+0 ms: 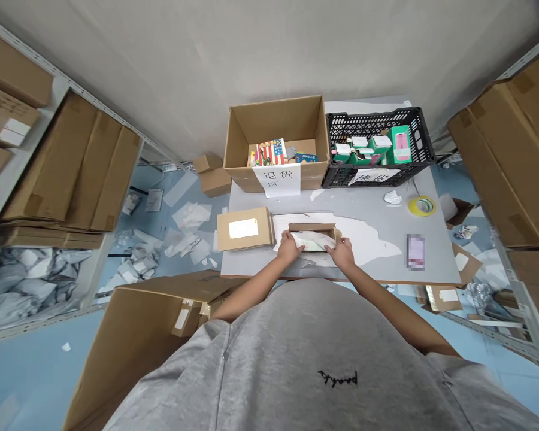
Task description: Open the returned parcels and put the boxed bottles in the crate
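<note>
On the table in front of me lies a small opened cardboard box [314, 227] with white wrapping paper [312, 238] in its mouth. My left hand [289, 248] grips the box's left end, its thumb over the near side. At the right end, my right hand [342, 252] is closed with the fingers around the corner and the thumb by the paper. What lies under the paper is mostly hidden. A closed cardboard box [244, 229] with a white label sits just left of my left hand. Torn white paper [368, 239] spreads beneath the opened box.
Behind stand a large open carton [276, 179] holding books and a black plastic crate [379, 175] of green boxes. Yellow tape [422, 206] and a blurred phone-like object [415, 252] lie to the right. A big open carton [130, 335] stands at the lower left; shelves flank both sides.
</note>
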A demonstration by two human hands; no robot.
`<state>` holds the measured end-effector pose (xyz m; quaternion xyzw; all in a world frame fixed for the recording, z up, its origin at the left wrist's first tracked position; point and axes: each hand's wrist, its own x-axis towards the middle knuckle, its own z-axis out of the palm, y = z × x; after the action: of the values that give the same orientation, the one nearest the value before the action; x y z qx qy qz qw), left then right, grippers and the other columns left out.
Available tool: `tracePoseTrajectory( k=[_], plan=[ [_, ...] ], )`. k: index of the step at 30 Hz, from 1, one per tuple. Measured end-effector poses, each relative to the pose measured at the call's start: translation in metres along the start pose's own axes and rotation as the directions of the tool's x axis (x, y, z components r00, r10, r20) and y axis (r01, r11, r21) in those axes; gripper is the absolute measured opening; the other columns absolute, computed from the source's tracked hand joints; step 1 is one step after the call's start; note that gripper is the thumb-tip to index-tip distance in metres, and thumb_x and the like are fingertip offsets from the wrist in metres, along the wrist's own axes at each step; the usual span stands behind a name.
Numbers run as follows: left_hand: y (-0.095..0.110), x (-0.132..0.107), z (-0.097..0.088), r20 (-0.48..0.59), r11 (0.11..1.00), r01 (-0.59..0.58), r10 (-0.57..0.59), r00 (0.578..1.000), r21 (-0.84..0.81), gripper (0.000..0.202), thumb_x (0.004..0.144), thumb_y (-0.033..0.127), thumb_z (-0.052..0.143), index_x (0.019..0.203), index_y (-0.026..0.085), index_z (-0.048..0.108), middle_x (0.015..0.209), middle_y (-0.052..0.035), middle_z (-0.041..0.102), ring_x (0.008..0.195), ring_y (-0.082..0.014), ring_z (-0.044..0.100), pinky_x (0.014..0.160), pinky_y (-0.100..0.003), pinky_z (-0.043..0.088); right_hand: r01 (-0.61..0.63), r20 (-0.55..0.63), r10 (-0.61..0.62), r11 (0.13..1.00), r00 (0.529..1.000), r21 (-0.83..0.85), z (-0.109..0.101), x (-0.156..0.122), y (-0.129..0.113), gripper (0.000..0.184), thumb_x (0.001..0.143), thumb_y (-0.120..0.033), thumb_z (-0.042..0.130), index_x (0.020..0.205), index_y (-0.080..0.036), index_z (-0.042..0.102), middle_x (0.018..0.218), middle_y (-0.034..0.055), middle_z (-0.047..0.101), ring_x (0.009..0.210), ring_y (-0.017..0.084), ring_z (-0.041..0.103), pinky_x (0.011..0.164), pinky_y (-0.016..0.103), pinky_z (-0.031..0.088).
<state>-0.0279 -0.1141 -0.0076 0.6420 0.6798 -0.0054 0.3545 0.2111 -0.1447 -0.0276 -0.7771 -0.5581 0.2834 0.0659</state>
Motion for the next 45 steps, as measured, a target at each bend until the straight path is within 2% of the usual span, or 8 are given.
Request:
tracePoseTrajectory(
  k=[6,21,26,29,32,36,39,45],
  plan=[
    [-0.012,0.002,0.018,0.124,0.981,-0.071,0.094,0.988,-0.18,0.128,0.087,0.061,0.071,0.165,0.004,-0.013,0.174,-0.0278,-0.007,0.163,-0.0338,-0.009,0.133,-0.046,0.014,0.075,0.113,-0.098,0.979,0.989,0.19,0.016,0.009,0.005,0.103,0.086,-0.071,0.063,0.164,-0.015,0.026,0.154,0.0229,0.047,0.143,0.041,0.047,0.112,0.054,0.046],
    [-0.04,-0.011,0.021,0.181,0.909,-0.187,0.269,0.946,-0.372,0.148,0.076,0.039,0.086,0.161,0.024,-0.034,0.17,-0.0172,-0.032,0.158,-0.0326,-0.024,0.13,-0.053,0.015,0.236,0.048,-0.253,0.945,0.966,0.229,0.035,-0.023,0.026,0.132,0.082,-0.078,0.067,0.169,-0.009,-0.006,0.174,0.0254,0.008,0.163,0.036,0.01,0.128,0.052,0.025],
    [-0.031,-0.016,0.03,-0.017,0.976,-0.187,0.186,0.982,-0.108,0.137,0.08,0.033,0.084,0.167,0.024,-0.021,0.176,-0.0144,-0.006,0.163,-0.03,0.01,0.124,-0.043,0.037,0.246,-0.069,-0.238,0.962,0.969,0.121,0.042,-0.018,0.018,0.132,0.08,-0.079,0.069,0.168,-0.006,0.003,0.172,0.0279,0.018,0.159,0.039,0.022,0.128,0.052,0.027],
    [-0.025,-0.016,0.032,-0.047,0.994,-0.102,0.104,0.994,0.029,0.115,0.09,0.038,0.078,0.171,0.022,-0.003,0.175,-0.0178,0.013,0.148,-0.0322,0.049,0.108,-0.038,0.054,0.224,-0.101,-0.214,0.969,0.972,0.103,0.044,-0.012,0.015,0.115,0.088,-0.074,0.064,0.167,-0.011,0.01,0.171,0.0235,0.026,0.156,0.037,0.03,0.126,0.047,0.031],
    [-0.021,-0.014,0.029,-0.064,0.991,-0.08,0.087,0.994,0.105,0.11,0.091,0.039,0.077,0.171,0.018,0.005,0.171,-0.0228,0.026,0.136,-0.0324,0.061,0.103,-0.038,0.057,0.157,-0.082,-0.149,0.982,0.985,0.102,0.041,-0.005,0.014,0.113,0.088,-0.068,0.067,0.168,-0.013,0.009,0.169,0.0219,0.032,0.151,0.037,0.04,0.119,0.045,0.042],
    [-0.022,-0.007,0.016,-0.191,0.938,-0.173,0.237,0.953,0.299,0.131,0.074,0.041,0.09,0.168,0.004,0.007,0.17,-0.0307,0.021,0.158,-0.0413,0.025,0.127,-0.05,0.033,0.285,-0.093,-0.279,0.957,0.956,0.056,0.03,0.001,0.016,0.12,0.084,-0.056,0.076,0.17,-0.016,0.002,0.174,0.0169,0.021,0.158,0.034,0.029,0.124,0.046,0.038],
    [-0.023,0.004,0.001,-0.124,0.814,-0.363,0.461,0.879,0.454,0.134,0.071,0.047,0.088,0.168,0.004,0.006,0.175,-0.0256,0.004,0.163,-0.04,-0.002,0.132,-0.056,0.009,0.369,-0.075,-0.368,0.929,0.927,-0.004,0.025,0.003,0.018,0.12,0.082,-0.046,0.081,0.17,-0.02,0.004,0.177,0.0121,0.011,0.161,0.033,0.021,0.128,0.049,0.033],
    [-0.013,0.042,-0.027,0.043,0.664,-0.551,0.618,0.785,0.505,0.134,0.073,0.062,0.076,0.168,0.004,0.001,0.176,-0.0211,-0.005,0.163,-0.0339,-0.011,0.132,-0.053,0.0,0.379,-0.051,-0.384,0.922,0.922,-0.083,0.019,0.011,0.015,0.129,0.074,-0.035,0.088,0.171,-0.024,0.002,0.177,0.0135,0.012,0.157,0.037,0.026,0.125,0.055,0.036]
  ],
)
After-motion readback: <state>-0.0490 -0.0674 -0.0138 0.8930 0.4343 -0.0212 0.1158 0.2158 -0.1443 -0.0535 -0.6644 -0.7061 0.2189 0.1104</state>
